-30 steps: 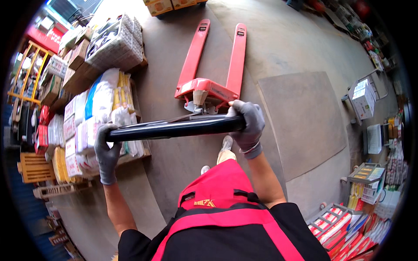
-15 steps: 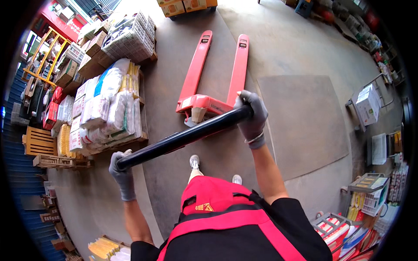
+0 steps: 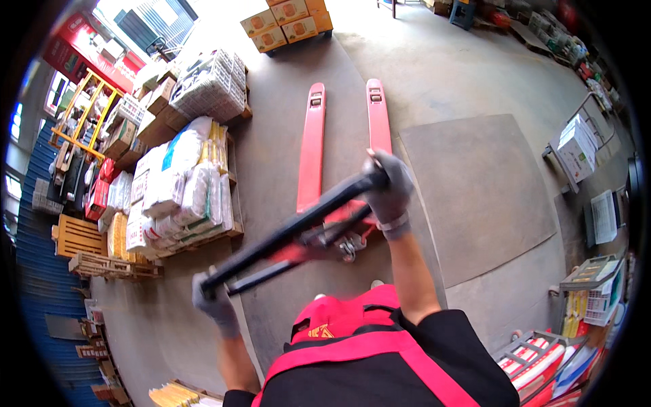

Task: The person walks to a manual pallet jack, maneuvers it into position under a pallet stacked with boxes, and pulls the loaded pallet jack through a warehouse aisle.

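Both my hands, in grey gloves, grip the black handle [image 3: 288,234] of a red pallet jack [image 3: 312,152]. My left hand [image 3: 214,302] is wrapped round the lower left end of the bar, close to my body. Further up, my right hand [image 3: 393,190] is closed round the bar's right end. The handle slants from lower left to upper right and is blurred by motion. Two long red forks point away from me along the floor, with no load on them. My right hand and the handle partly cover the jack's base and the right fork.
To the left stands a pallet of white plastic-wrapped sacks [image 3: 183,186], with a white crate stack [image 3: 210,85] behind. Orange-white cartons [image 3: 298,28] sit on a low base beyond the forks. On the right are a flat floor sheet [image 3: 478,197] and a trolley with a white box [image 3: 576,149].
The handle has tilted, so a second bar beneath it now shows. My left hand has shifted right and down. The forks have turned to point straighter ahead and sit lower in view.
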The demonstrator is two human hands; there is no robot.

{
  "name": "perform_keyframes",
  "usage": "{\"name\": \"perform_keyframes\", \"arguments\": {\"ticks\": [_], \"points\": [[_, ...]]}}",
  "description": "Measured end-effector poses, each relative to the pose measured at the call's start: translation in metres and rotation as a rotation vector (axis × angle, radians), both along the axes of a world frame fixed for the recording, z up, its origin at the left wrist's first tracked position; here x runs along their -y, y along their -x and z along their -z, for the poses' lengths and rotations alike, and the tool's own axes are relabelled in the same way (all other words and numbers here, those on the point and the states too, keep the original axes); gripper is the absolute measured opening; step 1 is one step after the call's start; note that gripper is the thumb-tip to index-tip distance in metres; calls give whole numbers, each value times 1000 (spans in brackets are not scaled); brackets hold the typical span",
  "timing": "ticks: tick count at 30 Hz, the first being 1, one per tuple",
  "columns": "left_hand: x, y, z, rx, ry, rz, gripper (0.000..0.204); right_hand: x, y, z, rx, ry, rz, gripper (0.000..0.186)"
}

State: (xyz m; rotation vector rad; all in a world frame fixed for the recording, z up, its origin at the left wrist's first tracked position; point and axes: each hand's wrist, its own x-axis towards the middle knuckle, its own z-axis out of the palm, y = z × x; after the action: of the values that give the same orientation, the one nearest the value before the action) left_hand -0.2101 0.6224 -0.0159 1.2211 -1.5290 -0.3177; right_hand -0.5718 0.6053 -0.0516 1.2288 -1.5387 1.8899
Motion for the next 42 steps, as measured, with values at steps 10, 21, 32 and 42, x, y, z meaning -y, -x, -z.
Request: {"name": "perform_keyframes", "arguments": {"ticks": [10, 21, 32, 42], "points": [[-9, -66, -1, 42, 142, 297, 14, -161, -106, 11, 48, -123, 611, 11], [165, -31, -21, 47, 26, 745, 10, -209, -250, -23, -110, -433, 560, 19], [219, 106, -15, 88, 339, 808, 21, -195, -255, -27, 69, -462, 557, 35], [202, 249, -17, 52, 331, 842, 26, -203, -70, -6, 132, -346, 620, 30]]}}
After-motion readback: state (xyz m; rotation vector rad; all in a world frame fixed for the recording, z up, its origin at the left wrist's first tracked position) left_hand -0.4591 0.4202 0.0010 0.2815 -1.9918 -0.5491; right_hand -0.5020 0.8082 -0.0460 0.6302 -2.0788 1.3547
